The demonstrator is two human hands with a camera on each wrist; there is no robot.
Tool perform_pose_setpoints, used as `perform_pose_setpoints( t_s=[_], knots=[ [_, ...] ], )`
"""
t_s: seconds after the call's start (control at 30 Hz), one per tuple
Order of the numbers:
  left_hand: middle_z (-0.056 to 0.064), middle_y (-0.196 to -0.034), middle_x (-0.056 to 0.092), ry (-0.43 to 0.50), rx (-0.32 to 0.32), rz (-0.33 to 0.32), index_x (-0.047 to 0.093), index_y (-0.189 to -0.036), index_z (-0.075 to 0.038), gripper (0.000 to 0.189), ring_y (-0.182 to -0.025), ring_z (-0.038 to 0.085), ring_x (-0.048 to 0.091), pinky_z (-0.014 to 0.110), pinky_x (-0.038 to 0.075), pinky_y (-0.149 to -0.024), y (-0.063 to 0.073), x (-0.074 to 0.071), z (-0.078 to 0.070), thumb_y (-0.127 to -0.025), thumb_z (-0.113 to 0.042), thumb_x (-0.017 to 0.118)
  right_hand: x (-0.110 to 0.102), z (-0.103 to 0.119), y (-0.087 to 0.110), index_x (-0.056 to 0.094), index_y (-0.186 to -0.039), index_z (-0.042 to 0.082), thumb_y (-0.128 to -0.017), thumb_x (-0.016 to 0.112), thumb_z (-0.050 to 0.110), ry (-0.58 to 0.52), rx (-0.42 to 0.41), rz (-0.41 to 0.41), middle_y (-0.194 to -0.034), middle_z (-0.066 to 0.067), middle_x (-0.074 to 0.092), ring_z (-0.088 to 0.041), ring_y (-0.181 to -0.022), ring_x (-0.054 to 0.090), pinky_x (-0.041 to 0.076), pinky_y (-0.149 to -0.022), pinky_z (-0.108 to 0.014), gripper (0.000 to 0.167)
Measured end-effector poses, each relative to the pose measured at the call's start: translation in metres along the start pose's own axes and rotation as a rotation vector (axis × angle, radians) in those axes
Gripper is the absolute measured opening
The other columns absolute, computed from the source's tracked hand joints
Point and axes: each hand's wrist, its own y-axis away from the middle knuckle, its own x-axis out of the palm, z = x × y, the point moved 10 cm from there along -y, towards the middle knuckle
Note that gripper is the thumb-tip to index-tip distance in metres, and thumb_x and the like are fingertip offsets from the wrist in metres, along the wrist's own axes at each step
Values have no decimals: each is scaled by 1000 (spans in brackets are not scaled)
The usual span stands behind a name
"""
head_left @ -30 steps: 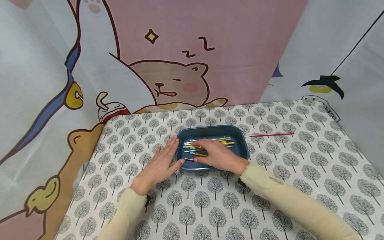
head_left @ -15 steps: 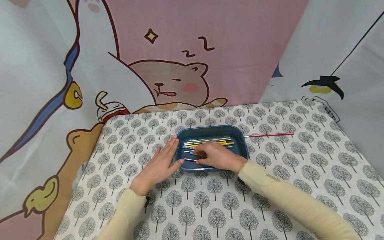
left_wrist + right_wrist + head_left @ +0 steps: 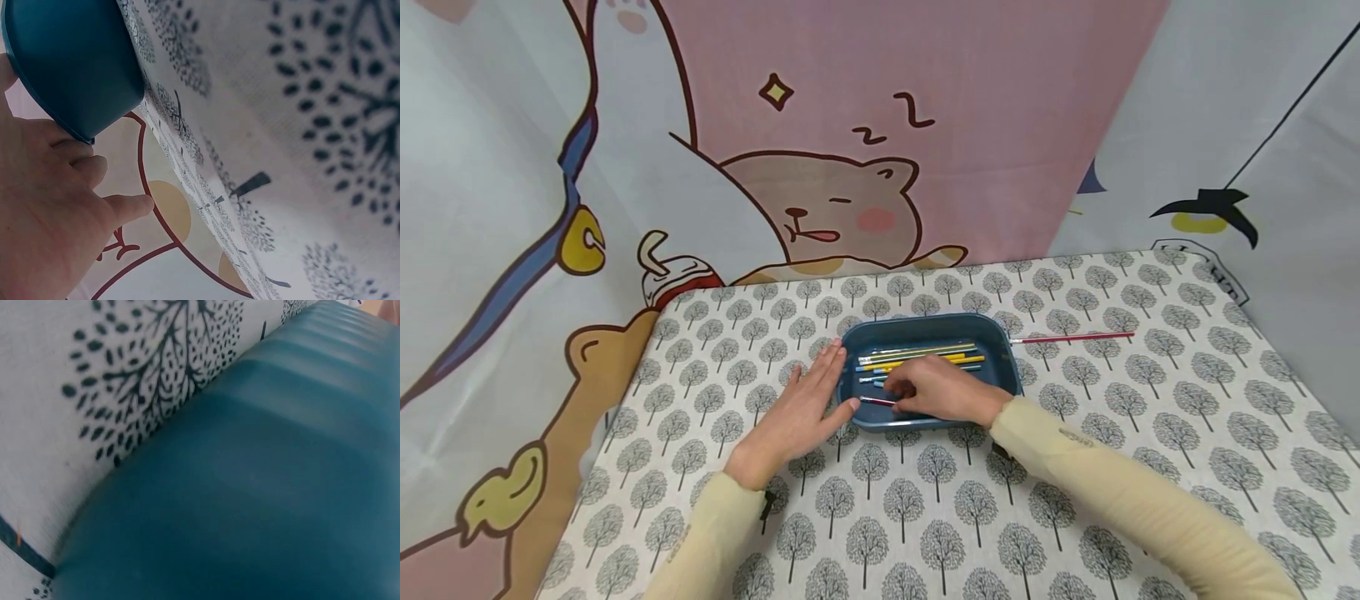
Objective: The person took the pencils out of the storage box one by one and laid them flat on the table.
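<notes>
A dark blue tray (image 3: 917, 329) holds several thin brushes and sticks, among them a yellow stick (image 3: 972, 359). My left hand (image 3: 797, 412) lies along the tray's left rim, fingers extended; in the left wrist view the left hand (image 3: 56, 194) touches the tray wall (image 3: 75, 62). Inside the tray, my right hand (image 3: 940, 387) has its fingers curled over the near part. Its thumb is at a dark red paintbrush (image 3: 876, 401), whose pale tip points left. Just beside the index finger shows a short blue end (image 3: 878, 384). Whether the fingers pinch anything is hidden.
Another dark red paintbrush (image 3: 1075, 337) lies on the tree-print cloth (image 3: 940, 542), its pale tip close to the tray's right rim. A cartoon-print curtain (image 3: 1000, 125) hangs behind the table. Only the tray's outer wall (image 3: 250, 487) and cloth show clearly in the right wrist view.
My right hand has drawn in slightly toward the tray's near side, its fingers curling lower over the dark red paintbrush and its neighbour. The left hand and the tray have stayed put.
</notes>
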Motion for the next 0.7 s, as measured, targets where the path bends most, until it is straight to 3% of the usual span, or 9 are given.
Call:
perform_pose_setpoints(
  t_s=[0.2, 0.7],
  knots=[
    [8, -174, 7, 6, 2, -11, 15, -165, -4, 82, -158, 30, 14, 63, 17, -123, 0, -1, -1, -107, -58, 39, 6, -1, -3, 80, -106, 12, -91, 82, 12, 31, 0, 54, -88, 11, 72, -1, -76, 64, 57, -72, -24, 15],
    [7, -173, 6, 13, 11, -19, 15, -165, -4, 84, -158, 30, 16, 63, 18, -123, 0, -2, -3, -107, -58, 41, 11, 11, -7, 82, -101, 10, -88, 83, 9, 181, -93, 105, -89, 3, 75, -4, -75, 64, 57, -72, -28, 14]
  ],
)
